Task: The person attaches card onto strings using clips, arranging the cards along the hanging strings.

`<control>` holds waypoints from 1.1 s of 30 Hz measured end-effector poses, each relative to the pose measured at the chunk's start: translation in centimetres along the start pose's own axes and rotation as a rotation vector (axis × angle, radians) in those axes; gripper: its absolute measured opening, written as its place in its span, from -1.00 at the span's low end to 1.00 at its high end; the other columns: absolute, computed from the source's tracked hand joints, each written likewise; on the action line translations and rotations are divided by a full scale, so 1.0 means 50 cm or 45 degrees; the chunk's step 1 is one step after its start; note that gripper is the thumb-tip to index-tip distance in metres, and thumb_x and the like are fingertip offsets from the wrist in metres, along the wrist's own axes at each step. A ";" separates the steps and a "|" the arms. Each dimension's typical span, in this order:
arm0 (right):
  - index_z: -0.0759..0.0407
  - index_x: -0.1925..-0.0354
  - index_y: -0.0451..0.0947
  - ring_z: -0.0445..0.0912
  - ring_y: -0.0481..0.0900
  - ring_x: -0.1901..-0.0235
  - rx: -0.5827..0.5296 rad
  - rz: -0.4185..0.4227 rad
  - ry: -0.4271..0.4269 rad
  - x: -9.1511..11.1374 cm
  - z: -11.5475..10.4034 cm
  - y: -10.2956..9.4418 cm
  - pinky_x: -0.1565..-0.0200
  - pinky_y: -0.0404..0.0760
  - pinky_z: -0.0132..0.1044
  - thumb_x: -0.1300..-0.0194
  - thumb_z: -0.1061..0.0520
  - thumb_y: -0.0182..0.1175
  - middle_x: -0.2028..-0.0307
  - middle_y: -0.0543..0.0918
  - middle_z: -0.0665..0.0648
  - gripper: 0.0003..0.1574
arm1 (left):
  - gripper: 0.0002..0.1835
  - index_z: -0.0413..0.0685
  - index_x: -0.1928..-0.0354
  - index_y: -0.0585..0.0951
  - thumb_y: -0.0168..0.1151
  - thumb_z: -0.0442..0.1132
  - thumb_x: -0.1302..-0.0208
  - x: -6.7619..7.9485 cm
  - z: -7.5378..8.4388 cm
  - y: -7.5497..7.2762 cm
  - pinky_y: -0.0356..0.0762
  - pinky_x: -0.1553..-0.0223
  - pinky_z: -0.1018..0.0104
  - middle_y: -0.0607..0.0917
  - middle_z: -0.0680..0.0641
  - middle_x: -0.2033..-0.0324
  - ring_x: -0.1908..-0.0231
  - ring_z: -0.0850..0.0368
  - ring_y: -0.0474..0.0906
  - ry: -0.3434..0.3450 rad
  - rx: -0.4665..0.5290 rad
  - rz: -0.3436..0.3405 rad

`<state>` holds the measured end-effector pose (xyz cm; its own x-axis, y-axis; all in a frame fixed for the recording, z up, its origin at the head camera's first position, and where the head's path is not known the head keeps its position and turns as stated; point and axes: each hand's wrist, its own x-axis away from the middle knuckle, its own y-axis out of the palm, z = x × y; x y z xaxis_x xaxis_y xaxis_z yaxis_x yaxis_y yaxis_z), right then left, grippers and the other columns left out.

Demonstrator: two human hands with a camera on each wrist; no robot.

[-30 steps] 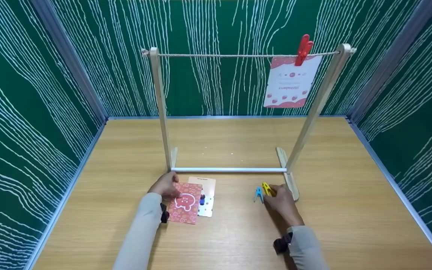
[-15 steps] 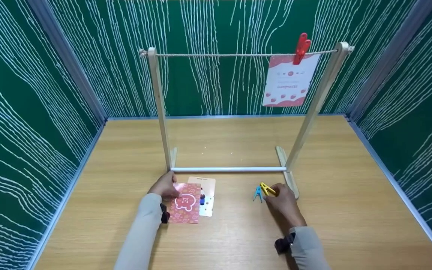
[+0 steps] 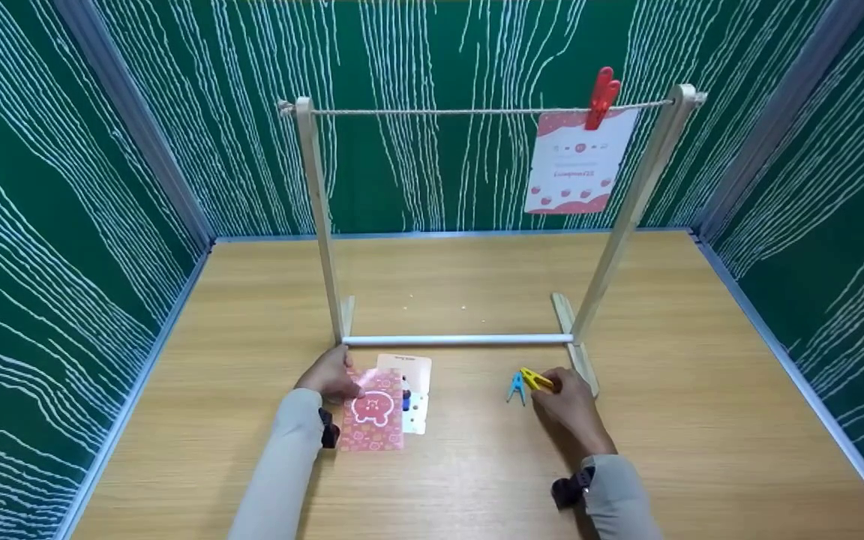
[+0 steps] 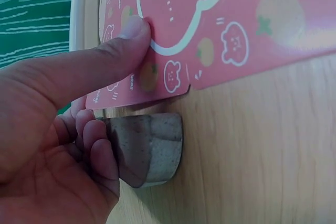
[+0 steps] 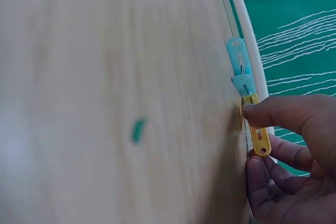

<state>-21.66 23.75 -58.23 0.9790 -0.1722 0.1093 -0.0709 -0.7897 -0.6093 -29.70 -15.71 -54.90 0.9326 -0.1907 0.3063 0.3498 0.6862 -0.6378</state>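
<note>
Over on the left, the left hand [image 3: 329,375] had the pink card [image 3: 373,412] in a pinching grip, thumb on its face, overlapping the pale card [image 3: 418,375] on the table [image 3: 462,472]: light, bendable, probably slippery, best taken by an edge! Then came the blue peg [image 3: 516,388] and, beside it, the yellow peg [image 3: 537,380], likely stiff and light, pinched in the right hand's [image 3: 571,403] grip; above, the hanging card's [image 3: 574,161] upside-down title seemed to read "strawberry", its smaller print illegible

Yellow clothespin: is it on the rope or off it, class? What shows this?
Off. The right hand pinches the yellow clothespin near the tabletop, below the rope.
</note>
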 end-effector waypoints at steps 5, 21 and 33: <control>0.40 0.00 0.48 -0.05 0.48 0.33 -0.016 -0.003 -0.028 -0.002 -0.002 -0.002 0.47 0.50 -0.39 -0.21 0.20 0.24 0.14 0.47 0.30 -0.58 | -0.46 -0.29 0.23 0.35 0.49 -0.51 0.24 0.003 0.002 -0.003 0.38 0.60 0.40 0.36 -0.01 0.47 0.53 0.13 0.41 0.022 -0.001 0.001; 0.32 -0.09 0.47 0.06 0.51 0.02 -0.082 -0.091 0.034 -0.011 -0.002 -0.015 -0.07 0.51 -0.08 -0.26 0.15 0.20 -0.01 0.57 0.30 -0.54 | -0.49 -0.27 0.26 0.36 0.50 -0.51 0.21 0.008 -0.002 -0.011 0.38 0.61 0.39 0.37 -0.01 0.48 0.57 0.14 0.41 -0.002 0.040 0.008; 0.40 -0.23 0.37 0.02 0.48 0.00 -0.301 -0.139 0.010 -0.012 -0.005 -0.044 0.08 0.51 -0.41 -0.34 0.16 0.15 -0.05 0.53 0.32 -0.44 | -0.63 -0.27 0.16 0.38 0.31 -0.58 -0.03 0.016 -0.001 -0.011 0.37 0.48 0.39 0.38 -0.01 0.44 0.48 0.18 0.38 0.039 0.467 0.003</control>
<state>-22.13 25.45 -56.75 0.9819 -0.0823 0.1705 -0.0088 -0.9194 -0.3933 -29.13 -16.31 -54.34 0.9374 -0.2060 0.2806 0.2980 0.8916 -0.3410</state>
